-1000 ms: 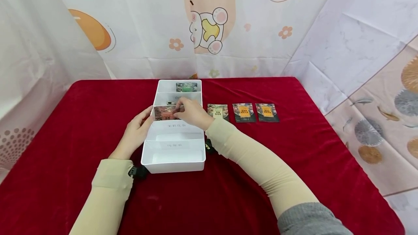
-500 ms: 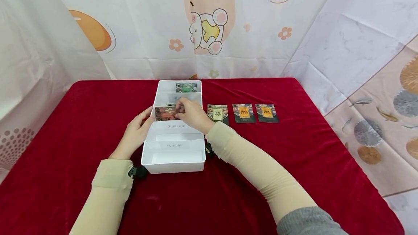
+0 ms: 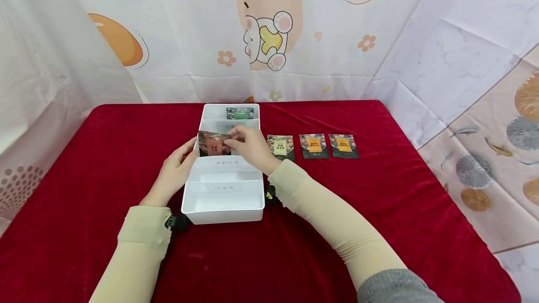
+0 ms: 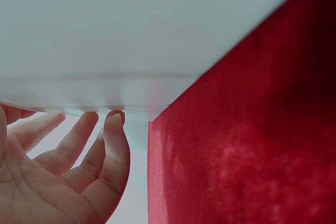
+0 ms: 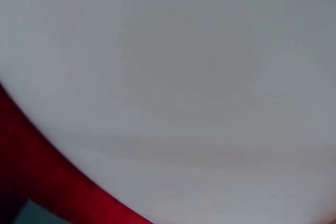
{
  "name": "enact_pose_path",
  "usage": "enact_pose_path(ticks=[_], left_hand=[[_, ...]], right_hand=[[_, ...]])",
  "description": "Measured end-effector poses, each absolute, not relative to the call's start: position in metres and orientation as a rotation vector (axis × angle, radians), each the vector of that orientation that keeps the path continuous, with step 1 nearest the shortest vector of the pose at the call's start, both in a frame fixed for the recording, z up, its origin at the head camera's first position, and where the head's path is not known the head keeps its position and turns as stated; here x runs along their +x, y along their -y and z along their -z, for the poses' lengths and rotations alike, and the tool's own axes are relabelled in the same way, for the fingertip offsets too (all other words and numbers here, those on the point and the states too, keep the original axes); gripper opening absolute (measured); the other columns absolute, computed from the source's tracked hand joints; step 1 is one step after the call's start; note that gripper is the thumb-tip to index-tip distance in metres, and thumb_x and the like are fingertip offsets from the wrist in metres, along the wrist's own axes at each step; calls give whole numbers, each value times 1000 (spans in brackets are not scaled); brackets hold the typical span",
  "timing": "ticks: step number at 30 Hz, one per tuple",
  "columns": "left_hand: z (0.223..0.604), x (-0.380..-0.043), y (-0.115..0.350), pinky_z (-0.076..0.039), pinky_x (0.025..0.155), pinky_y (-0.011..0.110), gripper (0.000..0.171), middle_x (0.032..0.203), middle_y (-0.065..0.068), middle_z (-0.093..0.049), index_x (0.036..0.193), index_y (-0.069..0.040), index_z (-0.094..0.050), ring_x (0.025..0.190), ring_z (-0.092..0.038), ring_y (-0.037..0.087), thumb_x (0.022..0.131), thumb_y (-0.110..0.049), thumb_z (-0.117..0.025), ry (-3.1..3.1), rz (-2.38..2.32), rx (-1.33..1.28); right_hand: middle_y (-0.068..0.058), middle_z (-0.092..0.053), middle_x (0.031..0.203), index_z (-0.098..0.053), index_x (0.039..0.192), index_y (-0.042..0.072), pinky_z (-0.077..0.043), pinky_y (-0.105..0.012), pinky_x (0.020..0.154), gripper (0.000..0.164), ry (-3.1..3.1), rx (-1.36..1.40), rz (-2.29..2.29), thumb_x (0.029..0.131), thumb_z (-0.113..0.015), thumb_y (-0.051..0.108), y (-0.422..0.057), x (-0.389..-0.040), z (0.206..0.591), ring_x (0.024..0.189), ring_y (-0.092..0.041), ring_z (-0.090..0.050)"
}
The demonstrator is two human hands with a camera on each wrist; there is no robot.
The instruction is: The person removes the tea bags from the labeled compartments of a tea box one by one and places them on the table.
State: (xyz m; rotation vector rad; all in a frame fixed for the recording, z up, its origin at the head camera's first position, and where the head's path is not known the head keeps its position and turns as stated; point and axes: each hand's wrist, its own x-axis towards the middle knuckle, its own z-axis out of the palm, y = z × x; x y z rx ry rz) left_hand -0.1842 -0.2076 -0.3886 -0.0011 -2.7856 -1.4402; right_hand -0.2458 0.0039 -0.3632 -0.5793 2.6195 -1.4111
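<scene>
A white divided box [image 3: 224, 216] with labelled compartments stands on the table. My right hand [image 3: 252, 148] pinches the right edge of a dark tea sachet with a red label [image 3: 213, 144], which stands upright at the third compartment from the back. My left hand [image 3: 173, 172] rests against the box's left side; in the left wrist view the loosely bent fingers [image 4: 114, 135] touch the outer wall [image 4: 94, 30]. The right wrist view holds mostly blurred white box wall [image 5: 178, 77], and the right hand's grip is hidden there.
A green-labelled sachet [image 3: 240, 113] lies in the rear compartment. To the right of the box lie a pale-labelled sachet [image 3: 280, 146] and two orange-labelled sachets [image 3: 313, 146] on the red tablecloth [image 3: 337, 200]. A patterned curtain [image 3: 189, 55] hangs behind the table.
The red-labelled sachet has risen slightly in my right hand and shows more of its front. The right hand has shifted a little; the left hand and box stay put.
</scene>
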Motion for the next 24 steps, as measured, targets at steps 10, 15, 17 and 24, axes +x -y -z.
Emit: enact_pose_path(ticks=[10,15,17,24], left_hand=[[388,-185,207,-47,99,59,54,155,23,-38,157,-13,-29,122,-53,42,107,-33,-35,2780,1435,-15],[388,-185,207,-51,94,57,55,152,24,-42,157,-12,-29,116,-56,41,107,-33,-35,2780,1432,-1],[389,-185,207,-53,91,54,54,149,25,-44,157,-12,-29,113,-58,41,107,-33,-35,2780,1441,6],[390,-184,208,-58,83,45,54,141,25,-50,157,-14,-30,105,-63,38,107,-34,-36,2772,1460,2]], right_hand=[[-13,-75,103,-68,111,5,-56,-24,72,20,-2447,-463,1784,94,-68,16,-12,-246,361,83,-18,-68],[-18,-74,104,-67,114,2,-57,-26,73,22,-2320,-423,1959,95,-67,12,-22,-249,359,81,-20,-69],[-17,-74,98,-67,114,0,-56,-27,72,22,-2250,-394,2046,95,-66,10,-27,-251,358,77,-17,-68],[7,-69,79,-63,113,-1,-54,-25,69,20,-2074,-259,2275,95,-65,9,-45,-247,350,68,-7,-62]])
